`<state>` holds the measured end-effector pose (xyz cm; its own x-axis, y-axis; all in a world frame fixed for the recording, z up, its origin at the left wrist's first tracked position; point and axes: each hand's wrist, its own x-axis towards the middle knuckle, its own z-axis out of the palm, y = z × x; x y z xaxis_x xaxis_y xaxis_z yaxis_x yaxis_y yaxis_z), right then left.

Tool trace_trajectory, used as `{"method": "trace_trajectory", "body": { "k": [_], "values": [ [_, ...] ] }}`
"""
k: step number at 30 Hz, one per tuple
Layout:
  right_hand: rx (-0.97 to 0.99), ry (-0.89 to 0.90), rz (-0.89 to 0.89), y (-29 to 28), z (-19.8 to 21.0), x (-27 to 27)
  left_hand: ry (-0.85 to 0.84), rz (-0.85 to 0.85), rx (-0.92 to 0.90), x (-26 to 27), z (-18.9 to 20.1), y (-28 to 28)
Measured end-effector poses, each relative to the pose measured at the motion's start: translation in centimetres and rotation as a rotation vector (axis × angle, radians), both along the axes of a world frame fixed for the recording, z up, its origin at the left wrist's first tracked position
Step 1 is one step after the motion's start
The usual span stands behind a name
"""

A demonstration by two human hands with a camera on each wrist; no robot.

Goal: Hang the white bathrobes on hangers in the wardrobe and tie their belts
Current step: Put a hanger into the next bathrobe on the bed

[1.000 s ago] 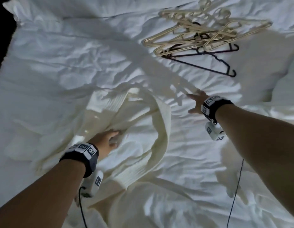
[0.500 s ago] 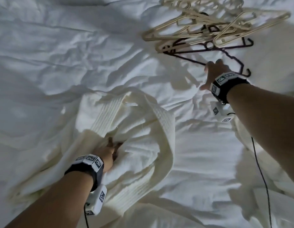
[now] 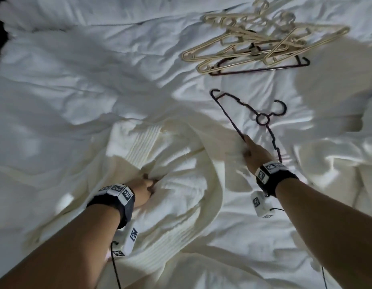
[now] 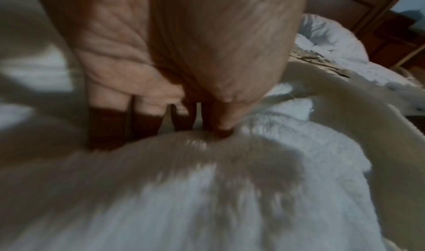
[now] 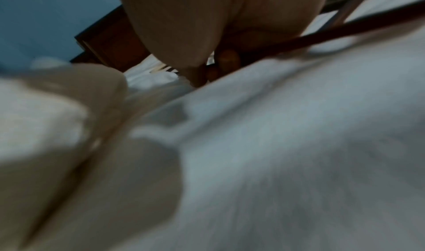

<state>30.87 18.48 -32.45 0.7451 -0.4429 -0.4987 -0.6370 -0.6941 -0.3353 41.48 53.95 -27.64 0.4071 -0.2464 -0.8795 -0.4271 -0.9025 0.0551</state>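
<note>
Rumpled white bed (image 3: 66, 84). Bathrobe (image 3: 181, 195) lies mid-bed, soft, floppy; my left hand (image 3: 142, 189) pinches a fold inside its collar. Right of it, my right hand (image 3: 253, 152) grips the dark hanger (image 3: 262, 119), light, stiff. Spare hangers (image 3: 262, 42) beyond.

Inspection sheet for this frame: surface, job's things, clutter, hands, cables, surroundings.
Surface: rumpled white bedding.
Job's things: bathrobe crumpled on bed; dark hanger in hand; hanger pile farther back.
Clutter: nothing seen.
Hands: left hand grips robe fabric; right hand holds dark hanger's bar.
Cables: black cable below left wrist, another by right arm.
Surroundings: wooden furniture beyond the bed; wardrobe not seen.
</note>
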Motion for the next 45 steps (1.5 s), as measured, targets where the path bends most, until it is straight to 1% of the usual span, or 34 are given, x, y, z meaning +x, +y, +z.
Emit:
{"method": "trace_trajectory", "body": {
  "k": [2,4,6,9,12,13,14,15,16,17,18,19,20,21,23,24,25,27,31,33,34,36,38,41,43,45],
  "values": [
    [0.093,-0.046,-0.086,1.3,1.1,-2.1,-0.040,-0.013,-0.022,0.8,1.2,-0.7],
    [0.124,-0.068,-0.160,2.4,2.0,-3.9,-0.149,0.000,-0.083,2.0,2.1,-1.4],
    [0.119,-0.090,-0.188,3.3,3.1,-5.4,-0.306,0.029,-0.191,3.4,2.5,-2.2],
    [0.109,-0.165,-0.266,4.9,4.9,-7.3,-0.406,0.078,-0.415,5.4,2.2,-4.2],
    [0.067,-0.283,-0.322,6.5,5.7,-9.1,-0.528,-0.010,-0.524,7.7,1.6,-6.5],
    [0.029,-0.325,-0.324,6.8,5.4,-9.7,-0.542,-0.061,-0.522,8.4,1.3,-7.1],
    [-0.033,-0.330,-0.340,6.9,5.0,-10.3,-0.524,-0.105,-0.491,8.8,1.0,-7.5],
    [-0.119,-0.283,-0.368,6.7,4.4,-10.9,-0.482,-0.140,-0.437,9.2,0.7,-7.8],
    [-0.204,-0.152,-0.409,6.6,3.9,-11.4,-0.433,-0.177,-0.378,9.3,0.4,-7.9],
    [-0.227,0.004,-0.456,6.4,3.3,-12.0,-0.391,-0.216,-0.311,9.3,0.3,-7.9],
    [-0.205,0.129,-0.492,6.6,3.3,-12.3,-0.376,-0.261,-0.255,9.2,0.3,-7.7],
    [-0.151,0.189,-0.528,6.5,2.7,-12.7,-0.381,-0.315,-0.214,9.0,0.4,-7.5],
    [-0.072,0.188,-0.564,7.0,2.2,-13.0,-0.367,-0.364,-0.186,8.7,0.6,-6.9],
    [0.020,0.149,-0.604,7.1,1.8,-13.1,-0.354,-0.394,-0.182,8.4,0.7,-6.4],
    [0.177,0.056,-0.709,7.9,1.7,-12.7,-0.322,-0.412,-0.176,8.2,1.5,-5.0],
    [0.235,0.014,-0.761,8.3,2.3,-12.3,-0.333,-0.390,-0.202,8.0,2.3,-4.4],
    [0.275,-0.034,-0.796,8.7,3.1,-11.9,-0.344,-0.332,-0.241,7.8,2.8,-3.6],
    [0.323,-0.143,-0.792,9.6,5.6,-10.8,-0.353,-0.127,-0.376,7.6,4.5,-1.6],
    [0.338,-0.360,-0.639,11.4,13.0,-9.6,-0.111,0.393,-0.698,7.2,9.3,3.4],
    [0.300,-0.436,-0.541,11.9,16.5,-10.2,-0.072,0.595,-0.806,6.6,12.4,5.8],
    [0.262,-0.452,-0.480,12.1,18.3,-10.7,-0.073,0.667,-0.843,6.2,14.1,6.9],
    [0.146,-0.454,-0.372,12.6,21.7,-11.8,-0.100,0.736,-0.859,5.3,16.8,9.3],
    [0.012,-0.442,-0.264,13.5,24.3,-13.1,-0.118,0.771,-0.872,4.1,18.5,11.7],
    [-0.089,-0.411,-0.103,15.7,26.1,-15.1,-0.115,0.781,-0.929,1.5,20.5,14.3],
    [-0.138,-0.390,-0.080,17.6,26.9,-15.6,-0.101,0.762,-0.965,-0.4,21.6,15.3],
    [-0.151,-0.431,-0.121,19.8,28.4,-15.8,-0.083,0.713,-1.008,-2.5,22.8,16.1]
  ]
}}
